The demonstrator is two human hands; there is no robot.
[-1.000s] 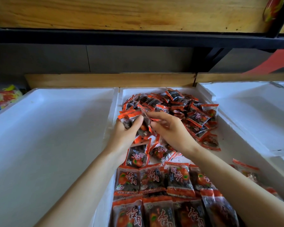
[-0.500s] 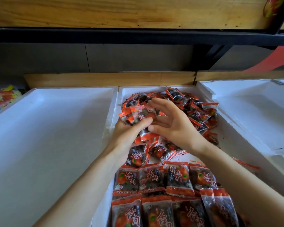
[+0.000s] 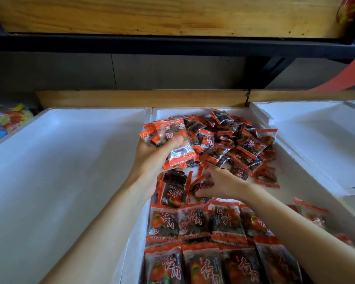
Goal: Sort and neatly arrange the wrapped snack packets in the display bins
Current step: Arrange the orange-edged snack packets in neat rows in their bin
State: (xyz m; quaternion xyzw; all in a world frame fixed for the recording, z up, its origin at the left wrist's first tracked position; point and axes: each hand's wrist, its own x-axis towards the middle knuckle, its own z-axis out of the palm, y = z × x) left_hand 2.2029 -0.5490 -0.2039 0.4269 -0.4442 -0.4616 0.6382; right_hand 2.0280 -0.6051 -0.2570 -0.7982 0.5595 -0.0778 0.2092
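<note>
The middle white foam bin (image 3: 195, 111) holds orange-and-black wrapped snack packets. A loose heap of them (image 3: 240, 148) fills its far end, and neat rows of packets (image 3: 201, 222) lie flat at the near end. My left hand (image 3: 152, 158) grips a stack of packets (image 3: 172, 140) above the bin's left wall, thumb pressed on top. My right hand (image 3: 221, 184) reaches down between heap and rows, its fingers curled on a loose packet (image 3: 199, 186). A single packet (image 3: 172, 193) lies beside it, just behind the rows.
A large white foam bin (image 3: 66, 181) lies to the left, another (image 3: 316, 140) to the right. Colourful packets (image 3: 6, 121) sit at the far left. A few orange packets (image 3: 314, 212) lie low on the right. A wooden shelf on a black frame (image 3: 172, 44) hangs overhead.
My right hand left the stack and dropped toward me onto a loose packet near the rows. My left hand now holds the stack alone, slightly higher.
</note>
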